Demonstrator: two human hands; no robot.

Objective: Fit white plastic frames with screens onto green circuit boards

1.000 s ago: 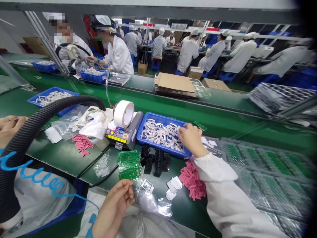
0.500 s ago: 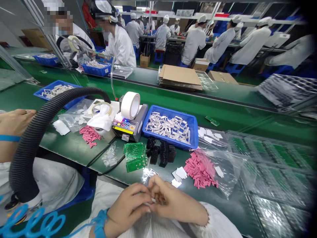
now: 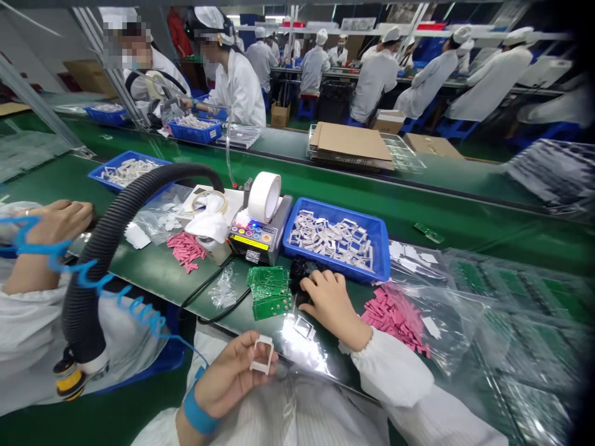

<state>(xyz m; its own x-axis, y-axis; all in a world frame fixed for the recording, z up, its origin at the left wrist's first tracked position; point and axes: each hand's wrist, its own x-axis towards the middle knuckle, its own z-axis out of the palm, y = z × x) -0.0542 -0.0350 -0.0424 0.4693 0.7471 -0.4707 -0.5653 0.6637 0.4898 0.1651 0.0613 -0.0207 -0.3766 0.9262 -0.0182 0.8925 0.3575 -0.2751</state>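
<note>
My left hand [image 3: 235, 370] is closed on a small white plastic frame [image 3: 262, 355], held upright near my lap. The frame has a rectangular opening. My right hand [image 3: 328, 303] reaches over the table, its fingers apart and bent over the black parts [image 3: 302, 270]. Its fingertips touch or nearly touch the black parts, which it partly covers. Another white frame [image 3: 304, 328] lies on the table just below my right hand. Green circuit boards [image 3: 269, 291] lie stacked to the left of the black parts.
A blue bin [image 3: 382, 248] of white frames stands behind my right hand. Pink strips [image 3: 395, 316] and a clear bag [image 3: 458, 316] lie to the right. A tape dispenser [image 3: 260, 238] and a black hose [image 3: 100, 248] are at left, near a co-worker's hand [image 3: 62, 226].
My hands were together near my lap. My right hand has moved forward to the black parts, while my left hand now shows the white frame. White pieces near the pink strips are now out of sight.
</note>
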